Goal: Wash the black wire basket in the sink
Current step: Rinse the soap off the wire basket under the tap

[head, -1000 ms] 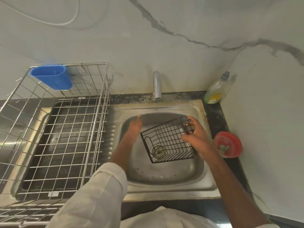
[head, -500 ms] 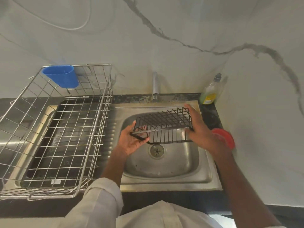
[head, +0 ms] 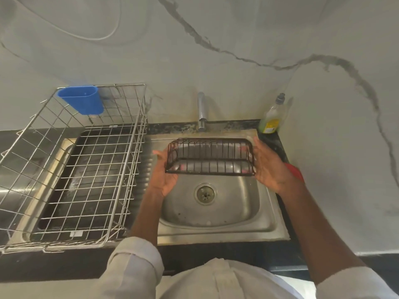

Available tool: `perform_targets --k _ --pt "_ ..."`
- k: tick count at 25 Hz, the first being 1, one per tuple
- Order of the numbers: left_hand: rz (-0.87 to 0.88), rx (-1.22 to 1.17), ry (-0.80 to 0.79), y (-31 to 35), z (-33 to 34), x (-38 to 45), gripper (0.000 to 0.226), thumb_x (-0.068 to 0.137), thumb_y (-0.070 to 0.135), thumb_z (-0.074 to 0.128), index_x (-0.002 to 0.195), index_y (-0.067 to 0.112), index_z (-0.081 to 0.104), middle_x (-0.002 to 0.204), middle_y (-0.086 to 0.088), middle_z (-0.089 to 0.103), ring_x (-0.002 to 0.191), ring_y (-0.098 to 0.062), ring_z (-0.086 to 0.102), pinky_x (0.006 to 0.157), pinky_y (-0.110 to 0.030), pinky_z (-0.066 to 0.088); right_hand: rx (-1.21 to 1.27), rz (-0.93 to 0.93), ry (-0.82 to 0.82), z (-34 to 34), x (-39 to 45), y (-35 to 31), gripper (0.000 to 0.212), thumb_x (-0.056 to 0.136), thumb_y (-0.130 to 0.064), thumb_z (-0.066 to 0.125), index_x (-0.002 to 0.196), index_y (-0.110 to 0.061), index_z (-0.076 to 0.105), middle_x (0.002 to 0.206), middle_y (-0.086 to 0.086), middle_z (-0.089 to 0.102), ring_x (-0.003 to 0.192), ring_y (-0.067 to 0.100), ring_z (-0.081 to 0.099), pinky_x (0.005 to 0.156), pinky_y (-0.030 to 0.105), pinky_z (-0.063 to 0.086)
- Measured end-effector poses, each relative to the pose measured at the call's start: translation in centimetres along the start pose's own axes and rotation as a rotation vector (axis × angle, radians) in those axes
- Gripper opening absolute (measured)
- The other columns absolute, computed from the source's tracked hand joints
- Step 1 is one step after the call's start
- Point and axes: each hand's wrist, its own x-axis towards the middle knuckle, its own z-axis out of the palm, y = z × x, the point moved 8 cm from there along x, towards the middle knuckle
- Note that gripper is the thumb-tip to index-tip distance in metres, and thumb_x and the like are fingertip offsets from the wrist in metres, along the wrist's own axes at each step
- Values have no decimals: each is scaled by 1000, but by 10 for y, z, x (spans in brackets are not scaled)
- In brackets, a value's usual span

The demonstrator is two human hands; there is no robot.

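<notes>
Black wire basket [head: 210, 156] held level above the sink [head: 218, 230].
Left hand [head: 164, 172] and right hand [head: 268, 167] grasp its opposite ends, below the tap [head: 201, 111].

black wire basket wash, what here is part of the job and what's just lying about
In the job:
black wire basket
sink
tap
left hand
right hand

Lying about:
silver dish rack
blue cup
soap bottle
red lid
</notes>
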Motion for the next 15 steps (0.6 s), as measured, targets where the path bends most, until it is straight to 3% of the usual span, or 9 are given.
perform_targets --k 2,4,6,9,12,15 --pt "-11 167 -4 3 6 -1 91 88 88 35 132 14 63 119 -15 74 109 -31 72 105 -44 53 -24 5 294 -7 6 7 39 99 -56 61 115 -23 74 93 -5 78 85 14 71 76 33 52" --pt "-69 340 7 -1 7 -1 94 85 91 47 142 17 60 139 -17 63 130 -32 60 113 -52 48 -93 -54 460 -11 6 14 21 98 -44 66 100 -24 69 93 -3 77 85 16 66 68 31 47" --pt "-124 413 45 -8 -2 -1 78 84 79 66 140 25 61 142 -9 63 131 -28 61 103 -51 56 -142 -124 513 -17 7 28 25 90 -39 73 106 -24 61 111 3 70 101 21 63 71 34 48" --pt "-175 413 69 -16 -7 -3 48 89 53 73 128 28 64 139 -5 62 124 -27 64 102 -51 57 -158 -76 481 -18 11 43 52 80 -44 76 125 -24 58 127 5 66 111 23 63 75 35 48" --pt "-24 402 33 1 1 -1 44 82 42 73 115 16 62 125 -6 67 115 -28 65 97 -44 56 -187 -145 394 -6 12 26 41 86 -39 75 124 -27 65 126 -3 70 110 14 64 79 32 49" --pt "148 337 -46 24 10 -2 40 79 30 69 115 16 57 115 -3 62 106 -23 58 92 -42 48 -176 -367 435 -7 3 4 40 94 -38 74 132 -38 64 132 -21 65 125 0 58 99 27 48"
